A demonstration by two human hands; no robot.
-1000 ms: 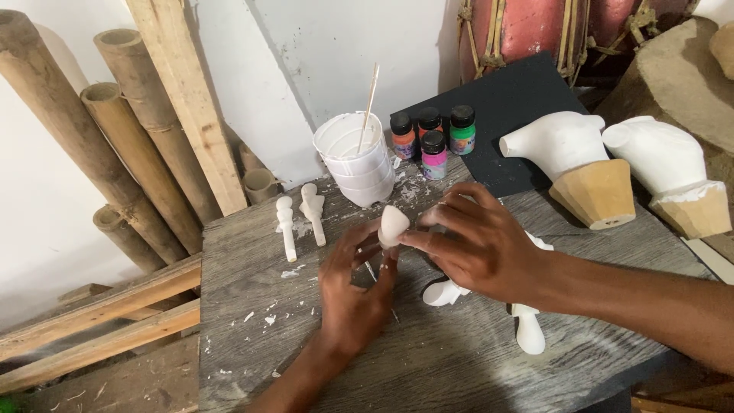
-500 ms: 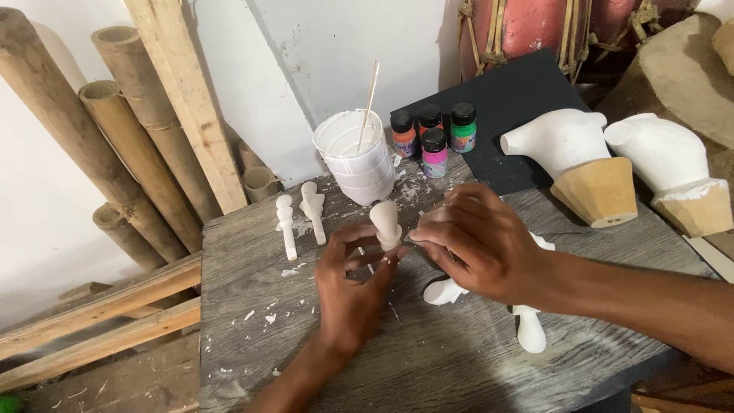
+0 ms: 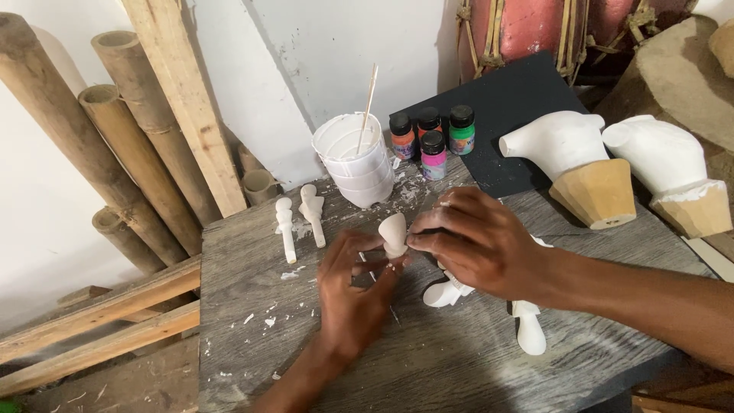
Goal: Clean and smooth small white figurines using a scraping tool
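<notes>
Grey weathered wood bench [image 3: 252, 306], white flecks on it, bamboo poles [image 3: 99, 138] leaning at left. Both hands clamped on one small white plaster piece [image 3: 394, 232] at bench centre: left hand [image 3: 353, 294] from below, right hand [image 3: 478, 241] from the side. Behind: stacked white cups [image 3: 355, 164] holding a stick, four small black-capped paint jars [image 3: 428, 138] in orange, red, pink, green. Two white figurines [image 3: 300, 222] lying left.

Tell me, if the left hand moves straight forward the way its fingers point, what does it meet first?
Probably the stack of white cups; the left hand points up the table past the small white piece it holds. Depth is unclear.
</notes>
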